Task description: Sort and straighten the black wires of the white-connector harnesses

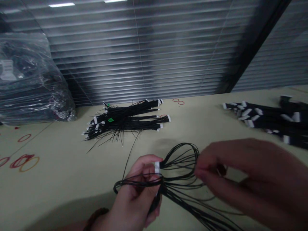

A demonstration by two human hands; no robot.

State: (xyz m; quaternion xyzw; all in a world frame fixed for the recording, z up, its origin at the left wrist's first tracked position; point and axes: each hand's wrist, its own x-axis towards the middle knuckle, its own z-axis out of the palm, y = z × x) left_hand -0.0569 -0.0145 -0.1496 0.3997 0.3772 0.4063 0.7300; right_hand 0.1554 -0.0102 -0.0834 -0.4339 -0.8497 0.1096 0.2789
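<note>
My left hand (137, 189) grips a white connector (157, 167) at the end of a black wire harness (180, 179), with thin wires looped around the fingers. My right hand (240, 179) reaches in from the right, its fingers pinched on the harness's wire loops. Whatever lies inside that pinch is partly hidden. Beyond my hands, a bundle of black wire harnesses (125, 120) with white connectors and green tags lies on the beige table (48, 192). Another pile of harnesses (264, 118) lies at the right, partly running out of view.
A clear plastic bag of dark coiled cables (31, 83) sits at the far left of the table, against slatted window blinds (144, 54). Red and orange ring marks (24, 162) stain the table's left side.
</note>
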